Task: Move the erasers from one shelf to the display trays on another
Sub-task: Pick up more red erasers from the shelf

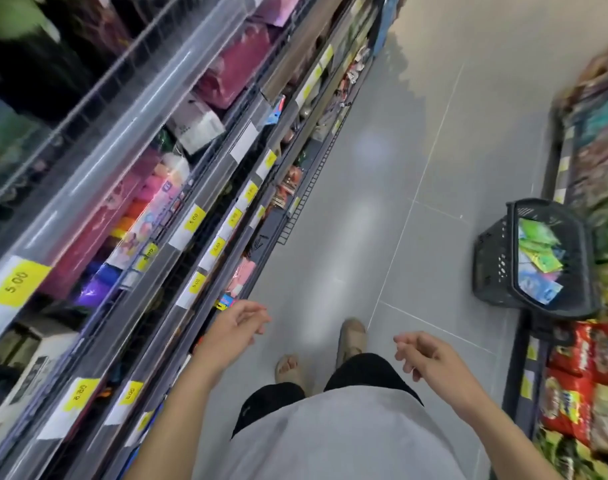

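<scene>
Shelving (178,216) crowds my left hand (235,329), fingers slack, holding nothing. My right hand (430,356) is loose and bare too. Beyond it sits a basket (496,258) of packets; I can't pick out erasers, so I judge nearly everything remains.

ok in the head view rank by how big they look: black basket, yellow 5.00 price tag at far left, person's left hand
1. black basket, clearly largest
2. left hand and yellow 5.00 price tag look alike; the tag sits nearer the camera, so unranked
</scene>
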The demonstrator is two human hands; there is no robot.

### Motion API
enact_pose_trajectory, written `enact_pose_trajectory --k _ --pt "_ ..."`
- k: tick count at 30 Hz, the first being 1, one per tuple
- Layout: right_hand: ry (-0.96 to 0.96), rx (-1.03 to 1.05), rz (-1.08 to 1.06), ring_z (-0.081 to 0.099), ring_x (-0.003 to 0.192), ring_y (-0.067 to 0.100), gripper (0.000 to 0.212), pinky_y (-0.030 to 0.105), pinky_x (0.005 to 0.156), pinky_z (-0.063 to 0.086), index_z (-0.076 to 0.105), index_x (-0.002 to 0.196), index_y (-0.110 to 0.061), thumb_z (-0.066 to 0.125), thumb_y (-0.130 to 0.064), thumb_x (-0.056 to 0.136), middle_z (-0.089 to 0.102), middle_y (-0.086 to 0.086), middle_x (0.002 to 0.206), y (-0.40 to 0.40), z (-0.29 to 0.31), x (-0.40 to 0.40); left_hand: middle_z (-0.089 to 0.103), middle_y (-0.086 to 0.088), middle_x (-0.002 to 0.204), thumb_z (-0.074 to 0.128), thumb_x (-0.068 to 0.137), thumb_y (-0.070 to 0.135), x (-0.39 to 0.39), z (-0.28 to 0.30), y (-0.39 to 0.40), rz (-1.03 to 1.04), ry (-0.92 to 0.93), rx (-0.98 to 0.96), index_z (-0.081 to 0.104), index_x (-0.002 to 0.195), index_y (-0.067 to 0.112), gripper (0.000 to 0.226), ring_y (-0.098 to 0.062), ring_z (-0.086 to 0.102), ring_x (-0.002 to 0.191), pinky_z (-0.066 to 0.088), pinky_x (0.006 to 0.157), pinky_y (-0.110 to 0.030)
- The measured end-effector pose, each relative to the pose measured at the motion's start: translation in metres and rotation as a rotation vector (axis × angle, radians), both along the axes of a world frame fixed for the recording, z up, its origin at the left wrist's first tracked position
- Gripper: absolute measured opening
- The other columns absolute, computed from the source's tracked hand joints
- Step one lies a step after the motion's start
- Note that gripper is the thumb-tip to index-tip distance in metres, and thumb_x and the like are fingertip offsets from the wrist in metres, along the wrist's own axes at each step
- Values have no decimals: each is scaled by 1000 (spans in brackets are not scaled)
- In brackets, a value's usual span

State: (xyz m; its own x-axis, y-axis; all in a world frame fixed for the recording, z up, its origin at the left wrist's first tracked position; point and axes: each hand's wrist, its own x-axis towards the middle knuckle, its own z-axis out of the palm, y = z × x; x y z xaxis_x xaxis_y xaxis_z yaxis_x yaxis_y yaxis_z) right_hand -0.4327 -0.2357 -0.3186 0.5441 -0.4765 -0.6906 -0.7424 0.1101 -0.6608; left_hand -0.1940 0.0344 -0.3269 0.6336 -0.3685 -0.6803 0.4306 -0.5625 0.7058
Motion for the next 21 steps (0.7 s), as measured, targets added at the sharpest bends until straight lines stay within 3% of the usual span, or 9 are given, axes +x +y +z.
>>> enact_pose_trajectory --k 6,10,12,15,21 --pt "-68 17 145 62 67 10 11 33 66 52 72 101 -19 61 -18 97 73 7 86 -80 -1 97 79 3 100 72 93 27 40 8 -51 90 -5 31 73 109 26 15 -15 72 94 55 89 -39" --pt "-166 54 328 63 68 6 12 21 60 50 71 104 -17 62 -18 98 72 8 89 -129 23 184 79 6 103 73 76 51 59 45 -80 237 -96 23 75 100 41 26 -14 72 96 55 86 -34" --pt "-243 43 467 63 70 8 12 23 62 50 71 105 -21 61 -22 99 72 3 88 -146 42 232 78 6 106 68 68 59 70 72 -94 343 -160 -17 74 99 44 34 -15 73 97 56 89 -34" --pt "-396 29 660 62 71 10 12 24 64 50 69 107 -22 59 -21 100 71 0 86 -152 76 301 78 10 109 65 71 61 91 122 -105 463 -325 -51 72 102 45 35 -11 73 97 57 86 -30" --pt "-717 65 888 59 69 8 10 21 66 47 70 105 -27 65 -23 97 65 -10 77 -129 157 412 78 10 108 66 84 56 134 236 -108 603 -784 -96 71 108 44 27 -9 74 98 52 86 -36"
